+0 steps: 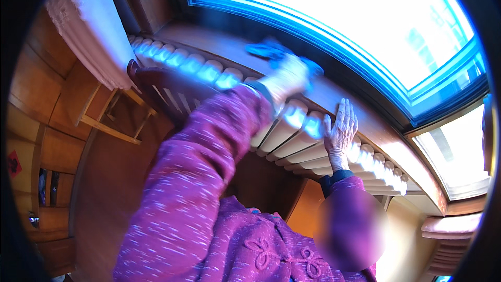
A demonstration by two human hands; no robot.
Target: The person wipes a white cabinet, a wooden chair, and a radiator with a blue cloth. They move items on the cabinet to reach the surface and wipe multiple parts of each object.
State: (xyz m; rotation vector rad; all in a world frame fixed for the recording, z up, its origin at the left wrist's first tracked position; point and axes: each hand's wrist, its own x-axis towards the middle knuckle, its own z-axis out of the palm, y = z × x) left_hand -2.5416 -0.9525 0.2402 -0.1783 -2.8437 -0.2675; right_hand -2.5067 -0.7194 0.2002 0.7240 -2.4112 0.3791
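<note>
My left hand (289, 74), blurred by motion, grips a blue cloth (268, 50) on the brown wooden windowsill (231, 45). Parts of the cloth stick out on both sides of the hand, and the fingers are mostly hidden. Farther right, my right hand (341, 129) rests flat at the sill's front edge, palm down, with its thumb apart from the fingers. A white column radiator (301, 133) runs beneath the sill, below both hands. Above the sill stands a bright window with a dark frame (332, 56). Purple flecked sleeves cover both my arms.
A dark wooden chair back (156, 86) with slats stands against the radiator at left. Behind it are a small wooden stool (111, 131) and wooden cabinets (62, 150). A pale curtain (92, 35) hangs at upper left. Another window (456, 149) is at right.
</note>
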